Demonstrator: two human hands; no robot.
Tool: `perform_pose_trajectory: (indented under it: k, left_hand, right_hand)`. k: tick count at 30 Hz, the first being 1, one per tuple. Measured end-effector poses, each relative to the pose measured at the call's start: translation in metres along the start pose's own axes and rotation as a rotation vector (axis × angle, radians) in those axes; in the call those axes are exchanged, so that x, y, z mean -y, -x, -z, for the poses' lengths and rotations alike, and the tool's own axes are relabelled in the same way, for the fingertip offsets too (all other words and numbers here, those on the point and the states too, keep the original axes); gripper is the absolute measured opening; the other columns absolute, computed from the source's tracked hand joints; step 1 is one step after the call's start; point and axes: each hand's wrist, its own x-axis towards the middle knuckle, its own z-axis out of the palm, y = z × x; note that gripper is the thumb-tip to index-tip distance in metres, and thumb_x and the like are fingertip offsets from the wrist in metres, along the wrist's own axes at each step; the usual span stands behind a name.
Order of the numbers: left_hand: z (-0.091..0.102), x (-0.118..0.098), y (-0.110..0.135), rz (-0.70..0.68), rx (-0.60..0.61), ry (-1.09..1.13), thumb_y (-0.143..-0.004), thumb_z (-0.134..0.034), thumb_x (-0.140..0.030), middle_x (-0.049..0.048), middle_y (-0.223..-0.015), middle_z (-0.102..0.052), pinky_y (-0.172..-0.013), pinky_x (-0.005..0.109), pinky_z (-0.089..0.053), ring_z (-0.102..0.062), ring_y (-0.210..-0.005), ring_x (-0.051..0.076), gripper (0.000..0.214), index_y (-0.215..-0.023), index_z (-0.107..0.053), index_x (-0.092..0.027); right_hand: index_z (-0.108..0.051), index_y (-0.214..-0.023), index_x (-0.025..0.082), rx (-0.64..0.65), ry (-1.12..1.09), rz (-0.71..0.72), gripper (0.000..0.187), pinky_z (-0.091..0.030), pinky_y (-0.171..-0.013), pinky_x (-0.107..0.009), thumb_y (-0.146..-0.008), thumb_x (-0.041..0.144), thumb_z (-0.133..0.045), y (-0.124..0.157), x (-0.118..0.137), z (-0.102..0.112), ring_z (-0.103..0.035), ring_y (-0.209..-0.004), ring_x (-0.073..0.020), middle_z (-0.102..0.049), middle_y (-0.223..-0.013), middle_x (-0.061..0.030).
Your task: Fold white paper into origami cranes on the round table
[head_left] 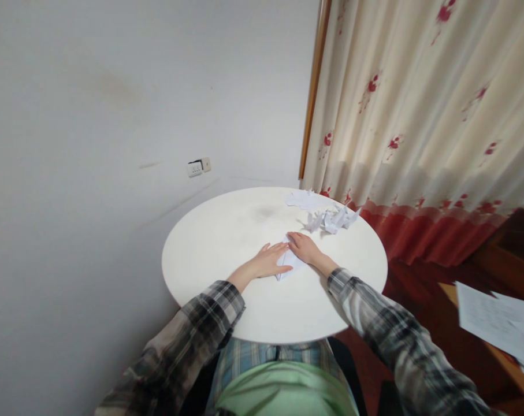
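A folded sheet of white paper [293,267] lies flat on the white round table [210,254], partly covered by my hands. My left hand [268,261] rests on the paper's left side, fingers stretched out and thumb held apart from them. At its top edge, my right hand [304,247] presses on the paper with bent fingers. The fingertips of both hands come close together over the sheet. Just beyond my right hand sits a heap of folded white paper pieces [333,219]. Flatter white papers [305,199] lie behind that heap.
A wall with a socket [194,169] stands at the left and behind the table. Patterned curtains [396,115] hang at the right. Written sheets of paper [491,318] lie on a wooden surface at the lower right.
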Motion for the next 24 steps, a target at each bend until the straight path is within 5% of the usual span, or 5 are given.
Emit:
perform_pose_trajectory:
  k: [15,24]
  left_hand:
    - [0.005,0.002,0.004,-0.005,-0.039,-0.003,-0.076,-0.043,-0.033,0.0123,-0.140,-0.032,-0.108,0.041,-0.006,-0.024,-0.130,0.022,0.063,-0.133,-0.028,-0.013]
    - [-0.008,0.029,-0.004,0.014,-0.148,0.014,-0.075,-0.033,-0.010,0.0077,-0.136,-0.040,-0.109,0.037,-0.013,-0.031,-0.127,0.015,0.053,-0.127,-0.041,-0.016]
  right_hand:
    - [-0.048,-0.110,0.013,0.007,0.040,-0.088,0.030,-0.036,-0.084,-0.027,-0.088,0.031,-0.037,0.006,0.007,0.014,-0.053,-0.101,-0.0191,-0.059,-0.107,-0.0134]
    - [-0.056,-0.093,0.011,0.015,0.243,-0.196,0.026,-0.038,-0.075,-0.032,-0.087,0.027,-0.036,0.028,0.013,0.026,-0.058,-0.084,-0.0225,-0.063,-0.086,-0.0158]
